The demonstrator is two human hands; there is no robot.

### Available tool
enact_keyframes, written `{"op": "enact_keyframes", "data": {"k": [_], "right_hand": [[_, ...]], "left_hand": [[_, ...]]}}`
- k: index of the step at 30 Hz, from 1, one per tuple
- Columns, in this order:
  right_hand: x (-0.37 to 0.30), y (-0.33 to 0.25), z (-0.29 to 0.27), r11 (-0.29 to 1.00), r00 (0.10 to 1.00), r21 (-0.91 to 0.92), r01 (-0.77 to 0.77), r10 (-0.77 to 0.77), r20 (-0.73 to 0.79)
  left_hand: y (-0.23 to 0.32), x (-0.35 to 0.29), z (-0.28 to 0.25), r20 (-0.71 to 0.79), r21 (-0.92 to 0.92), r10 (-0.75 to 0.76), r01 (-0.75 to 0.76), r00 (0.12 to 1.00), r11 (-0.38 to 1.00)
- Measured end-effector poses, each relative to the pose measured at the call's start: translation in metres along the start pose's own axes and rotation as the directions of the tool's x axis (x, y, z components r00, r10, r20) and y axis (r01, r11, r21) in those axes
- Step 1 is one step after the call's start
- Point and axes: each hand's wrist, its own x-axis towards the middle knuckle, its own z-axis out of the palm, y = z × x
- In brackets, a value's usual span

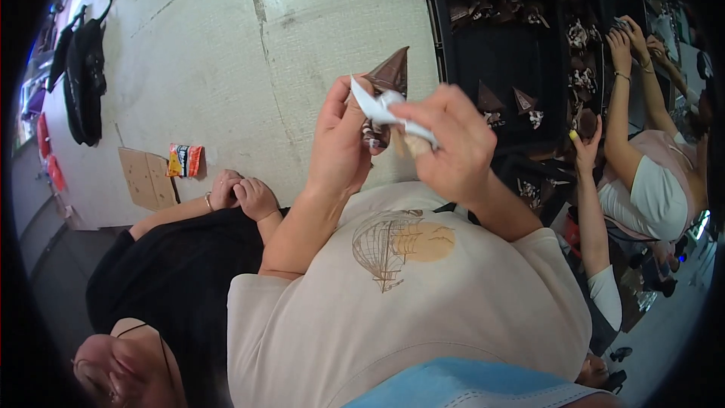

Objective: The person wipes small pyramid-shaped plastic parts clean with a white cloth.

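One brown figure (374,136) with a pointed hat (390,74) is above the pale tabletop (211,60), your left grip (340,132) closed around it; your right grip (457,140) pinches a white cloth (381,108), perhaps paper, whose contact is blurred; brace the lower body and press lightly near the tip; the cone looks smooth and stiff, the base knobbly, white-flecked.

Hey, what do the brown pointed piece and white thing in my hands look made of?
The brown pointed piece is perhaps plastic or resin, semi-gloss, from its soft highlights and moulded look. The white thing is likely thin cloth or paper, matte, folding into a flap; blur leaves which open.
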Motion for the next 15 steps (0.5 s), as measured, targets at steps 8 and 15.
{"op": "enact_keyframes", "data": {"k": [8,15], "right_hand": [[0.003,-0.002,-0.013,1.000,0.998,-0.019,0.006,-0.007,-0.065],[-0.003,-0.003,-0.023,1.000,0.996,-0.022,-0.016,0.014,-0.084]], "left_hand": [[-0.009,-0.002,0.014,0.028,0.057,-0.025,0.023,0.999,0.998],[-0.015,-0.006,0.024,0.042,0.054,-0.045,0.043,0.998,0.998]]}}
